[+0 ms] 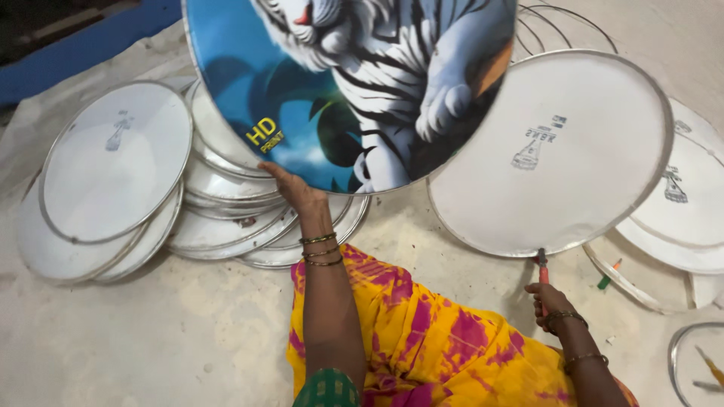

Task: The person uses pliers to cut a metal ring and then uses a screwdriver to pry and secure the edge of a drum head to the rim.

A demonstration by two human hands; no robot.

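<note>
Yellow-and-pink cloth (pixel 422 339) drapes over your lap, between your two hands. Your left hand (pixel 296 188) grips the lower rim of the tiger-printed round disc (pixel 354 83), tilted up above it. Your right hand (pixel 549 301) is closed around a red-handled tool (pixel 542 273) touching the white rimmed disc (pixel 554 151). Left of your left hand, white discs (pixel 113 173) lie stacked on the floor (pixel 151 339).

discs stacked (pixel 226 218) left | printed disc (pixel 354 83) above stack | rimmed disc (pixel 558 151) right, overlapping another (pixel 690 203)
</note>
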